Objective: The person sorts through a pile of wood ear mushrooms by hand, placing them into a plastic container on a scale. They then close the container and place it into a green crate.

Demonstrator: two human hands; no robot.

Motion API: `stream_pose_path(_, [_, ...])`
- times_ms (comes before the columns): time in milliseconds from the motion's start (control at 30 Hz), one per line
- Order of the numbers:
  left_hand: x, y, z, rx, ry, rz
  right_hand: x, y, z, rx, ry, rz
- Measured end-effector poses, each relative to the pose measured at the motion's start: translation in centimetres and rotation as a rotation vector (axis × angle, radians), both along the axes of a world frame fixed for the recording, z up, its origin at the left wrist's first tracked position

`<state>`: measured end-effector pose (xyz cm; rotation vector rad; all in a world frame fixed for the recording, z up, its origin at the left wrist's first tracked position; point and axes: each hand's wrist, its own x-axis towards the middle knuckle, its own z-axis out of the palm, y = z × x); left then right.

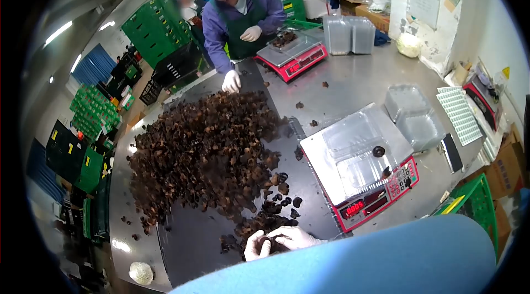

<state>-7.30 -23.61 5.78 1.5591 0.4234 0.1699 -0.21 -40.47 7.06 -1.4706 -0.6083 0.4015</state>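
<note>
My left hand [256, 246], in a white glove, is closed with its fingers bent at the near edge of the mushroom pile. Beside it, my right hand [293, 238], also gloved, has its fingertips pinched close to the left ones. Between them shows a dark brown wood ear mushroom [280, 246], partly covered by the fingers. A large heap of wood ear mushrooms [204, 150] spreads over the dark mat ahead. To the right, a red scale [367, 208] reading about 0.005 bears a transparent plastic tray [353, 156] with a couple of mushroom pieces.
A co-worker [240, 18] in a blue cap reaches a gloved hand to the heap's far side, near another red scale [295, 65]. Stacked plastic trays [348, 35], more trays [414, 117], a phone [451, 153] and a label sheet [459, 115] lie on the metal table. A green crate [477, 206] stands right.
</note>
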Motion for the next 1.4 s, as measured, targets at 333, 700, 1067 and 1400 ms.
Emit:
stream_pose_path(333, [-0.9,-1.6,4.3,0.354,-0.136,0.052,-1.7,0.0,1.3,-0.009,0.215,0.019])
stream_pose_path(700, [-1.8,-1.1,4.1,0.352,-0.073,0.012,-2.7,0.3,1.2,-0.081,0.257,0.061])
stream_pose_path(1067, [-1.5,-0.7,3.0,0.447,-0.176,0.036,-2.4,0.6,0.9,-0.107,0.165,0.029])
stream_pose_path(1400, [-1.1,-0.2,2.5,0.41,-0.172,0.038,-1.8,0.4,1.5,-0.101,0.139,0.034])
